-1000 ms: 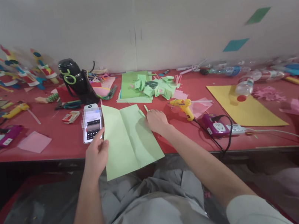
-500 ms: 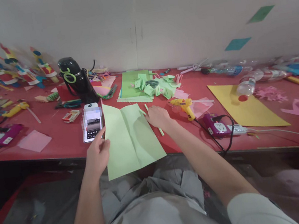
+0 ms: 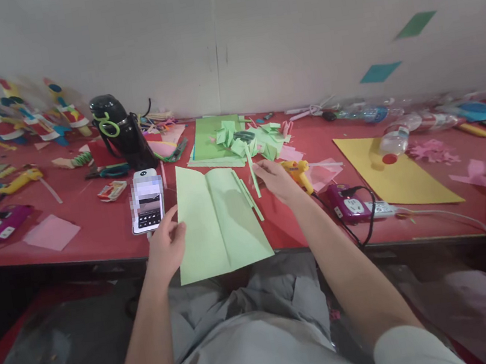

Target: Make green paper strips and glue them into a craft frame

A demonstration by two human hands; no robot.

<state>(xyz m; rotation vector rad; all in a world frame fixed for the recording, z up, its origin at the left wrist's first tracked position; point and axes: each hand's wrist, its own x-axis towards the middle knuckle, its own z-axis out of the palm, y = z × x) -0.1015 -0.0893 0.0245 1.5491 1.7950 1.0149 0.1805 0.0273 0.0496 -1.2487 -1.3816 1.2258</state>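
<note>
Right hand (image 3: 276, 181) fingers pinch a thin green strip (image 3: 252, 171), center frame; left hand (image 3: 168, 248) fingers grip green sheet (image 3: 219, 222) edge.

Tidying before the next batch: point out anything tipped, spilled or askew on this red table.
A clear bottle lies on its side at the yellow sheet's far edge, a red disc, possibly its cap, beside it. The light green sheet in the left hand overhangs the table's near edge.
</note>
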